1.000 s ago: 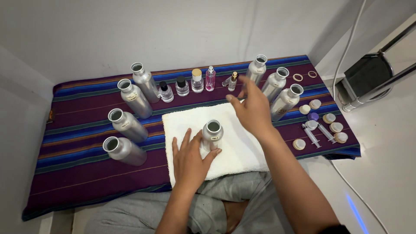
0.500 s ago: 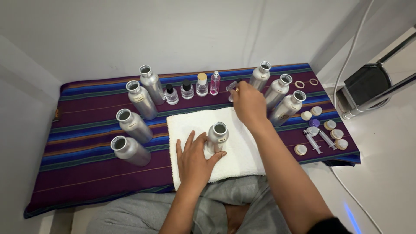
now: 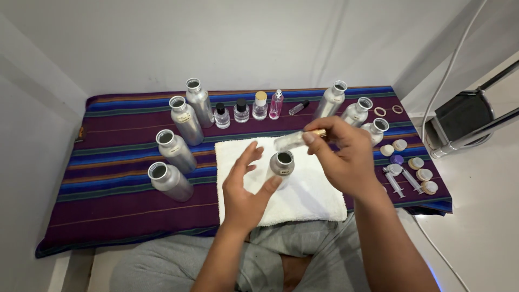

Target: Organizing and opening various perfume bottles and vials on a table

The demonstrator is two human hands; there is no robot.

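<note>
My right hand [image 3: 340, 157] holds a small clear vial with a gold cap [image 3: 294, 139] sideways above the white towel [image 3: 303, 203]. An open silver aluminium bottle [image 3: 282, 163] stands on the towel just below the vial. My left hand [image 3: 246, 186] is open, fingers spread, raised beside that bottle's left side, its thumb close to the bottle.
A striped purple cloth [image 3: 108, 200] covers the surface. Open aluminium bottles stand at left [image 3: 175, 151] and at back right [image 3: 357, 111]. Small glass perfume bottles [image 3: 259, 105] line the back. Caps [image 3: 416, 162] and syringes [image 3: 394, 181] lie at right. A black stand [image 3: 465, 116] sits off the right edge.
My right hand has come back from the row of small bottles with the clear vial and holds it over the towel. My left hand has lifted off the towel.
</note>
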